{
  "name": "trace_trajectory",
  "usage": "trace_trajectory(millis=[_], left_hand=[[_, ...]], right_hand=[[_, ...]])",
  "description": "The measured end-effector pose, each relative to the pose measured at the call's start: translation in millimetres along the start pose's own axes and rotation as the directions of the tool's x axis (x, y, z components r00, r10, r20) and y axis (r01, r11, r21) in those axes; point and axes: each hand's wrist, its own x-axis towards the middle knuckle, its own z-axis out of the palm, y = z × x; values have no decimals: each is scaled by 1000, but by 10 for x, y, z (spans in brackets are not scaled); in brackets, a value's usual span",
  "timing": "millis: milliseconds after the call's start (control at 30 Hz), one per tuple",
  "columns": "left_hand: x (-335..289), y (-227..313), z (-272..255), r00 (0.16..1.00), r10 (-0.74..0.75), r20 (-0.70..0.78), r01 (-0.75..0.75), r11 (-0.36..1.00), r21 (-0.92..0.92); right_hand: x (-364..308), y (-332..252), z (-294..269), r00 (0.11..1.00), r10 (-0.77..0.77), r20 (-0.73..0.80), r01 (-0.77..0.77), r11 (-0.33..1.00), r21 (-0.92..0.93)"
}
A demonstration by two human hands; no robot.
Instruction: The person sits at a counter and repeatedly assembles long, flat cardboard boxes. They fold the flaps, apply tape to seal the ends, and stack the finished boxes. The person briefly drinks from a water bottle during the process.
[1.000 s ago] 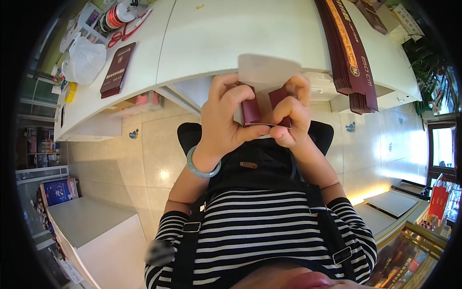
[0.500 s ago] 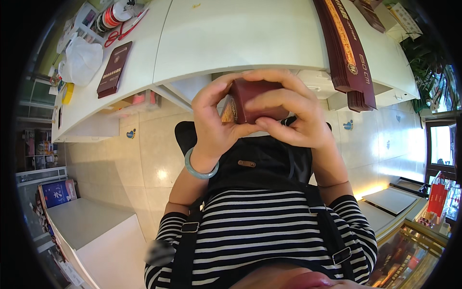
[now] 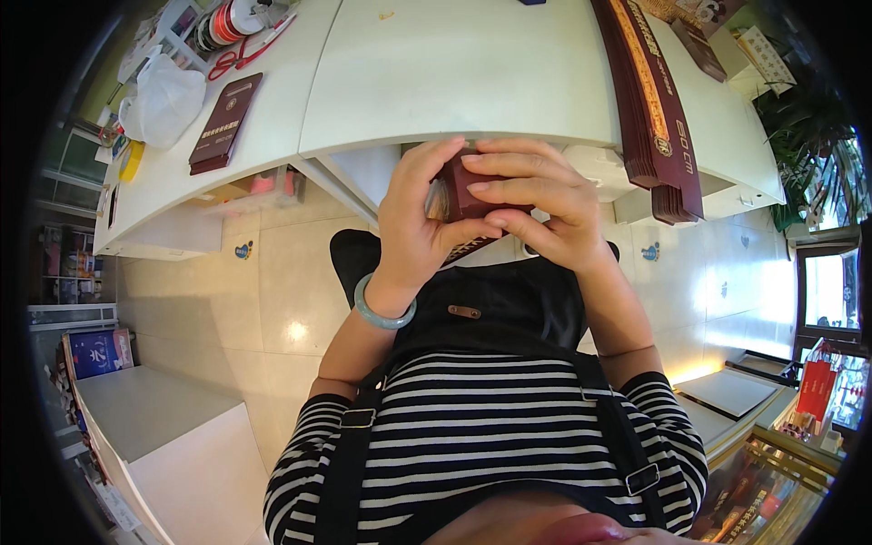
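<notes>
Fingers (image 3: 522, 166) of both hands curved round a small maroon carton (image 3: 460, 195) in the head view, grasping it from either side. The carton was held in the air just before the near edge of a white counter (image 3: 454, 82), above a black apron (image 3: 518, 295). The left hand (image 3: 411, 207), a pale green bracelet (image 3: 385, 306) at its wrist, and the right hand (image 3: 561, 213) had their thumb tips together or nearly so. On the counter, flat maroon packets (image 3: 224, 127) lay stacked at the left, near red-handled scissors (image 3: 240, 62) and a white plastic bag (image 3: 163, 98); long maroon packaging (image 3: 661, 104) overhung the edge at the right.
</notes>
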Motion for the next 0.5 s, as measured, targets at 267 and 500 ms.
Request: trace_trajectory(millis=[267,500], left_hand=[[60,78,-80,999,41,14,-40,998,-48],[7,140,-108,998,60,26,-59,996,-64]], right_hand=[[71,-124,-16,1000,4,-26,-5,999,-34],[-5,-87,36,985,-170,-19,166,978,-125]])
